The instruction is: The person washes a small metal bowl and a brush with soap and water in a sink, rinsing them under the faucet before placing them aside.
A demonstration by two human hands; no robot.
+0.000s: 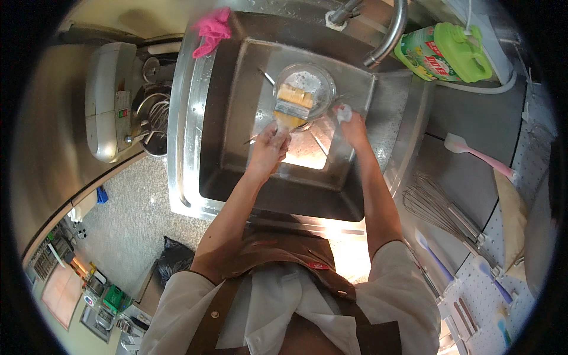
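My left hand (268, 148) grips the handle of a flat, wide pastry brush (291, 108) with pale bristles and a metal ferrule. The bristles point away from me, over a round clear bowl (328, 88) of sudsy water. To the right of the bowl, my right hand (353, 126) is curled around a small whitish wad (343, 113); blur hides whether it is cloth or foam. Both hands are inside a stainless steel sink (248, 88). Thin metal rods or handles show beside and below the bowl, partly hidden.
A curved faucet (386, 42) hangs over the sink's far right. A pink cloth (214, 31) drapes over the far left rim. On the right are a green detergent jug (461, 53), a pink-handled spatula (481, 157) and a wire whisk (437, 206). A stand mixer (106, 102) stands left.
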